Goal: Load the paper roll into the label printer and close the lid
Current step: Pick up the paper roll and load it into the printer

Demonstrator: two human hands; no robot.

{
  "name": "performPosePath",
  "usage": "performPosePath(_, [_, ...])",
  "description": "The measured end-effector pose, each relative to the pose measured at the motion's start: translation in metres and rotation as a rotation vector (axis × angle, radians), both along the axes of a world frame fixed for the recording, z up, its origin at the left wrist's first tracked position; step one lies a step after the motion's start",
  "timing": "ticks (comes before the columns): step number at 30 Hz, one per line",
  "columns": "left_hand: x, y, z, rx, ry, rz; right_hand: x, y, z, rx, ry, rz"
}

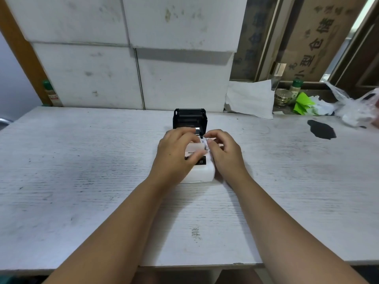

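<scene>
Both forearms reach across the desk (82,160) to the white label printer (200,173), fingers curled on the paper roll (202,144), black lid (189,117) upright just beyond.

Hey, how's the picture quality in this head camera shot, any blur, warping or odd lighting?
Head view: wide-angle lens bows the table edges and walls; left hand fingertips smear with motion over the label printer; right hand sharper; soft even light, faint shadows under the forearms; bright glare at the top right corner.
</scene>
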State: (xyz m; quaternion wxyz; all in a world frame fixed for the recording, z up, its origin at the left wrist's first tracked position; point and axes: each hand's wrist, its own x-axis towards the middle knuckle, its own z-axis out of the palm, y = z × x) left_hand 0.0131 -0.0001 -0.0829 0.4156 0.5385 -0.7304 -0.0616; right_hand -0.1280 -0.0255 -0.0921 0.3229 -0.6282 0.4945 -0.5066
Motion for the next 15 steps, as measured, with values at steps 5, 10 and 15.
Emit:
performPosePath(5, [0.008,0.0018,0.003,0.104,0.064,-0.097,0.0025,0.0029,0.0012,-0.034,0.084,0.068])
performPosePath(10, [0.0094,0.0056,0.008,0.165,0.096,-0.034,0.002,0.0027,0.0014,0.012,0.089,0.062])
performPosePath(15, [0.0053,0.0083,0.0068,0.16,0.108,0.023,0.0011,-0.0003,0.0008,-0.015,0.009,-0.038])
